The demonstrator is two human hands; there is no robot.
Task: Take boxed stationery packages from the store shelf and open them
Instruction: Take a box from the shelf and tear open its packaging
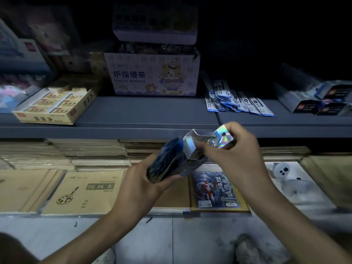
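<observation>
Two hands share one job here, and I read it against the finger bandage carton (154,75) standing on the grey shelf (133,113). The holographic box (177,161) is off the shelf and in the air, below that carton and nearer to me, a little to its right. Its long axis runs on a slant, the low end toward me and left, the high end up and right toward the shelf lip. My left hand (141,185) wraps the low end, fingers curled under it and thumb along the near side, so the grip looks firm. My right hand (234,155) is at the high end, thumb and forefinger closed in a pinch on the shiny hang-tab flap (222,139), the other fingers curled loosely behind it. The flap stands lifted and the mouth beneath it looks partly open; I cannot see what is inside. I judge the opening step as under way, not finished. The next move turns on that slant: the right hand is the one at the mouth, so it should peel the flap up and away along the axis while the left only steadies. Below the carton and behind the hands lie kraft drawing books (83,191).
</observation>
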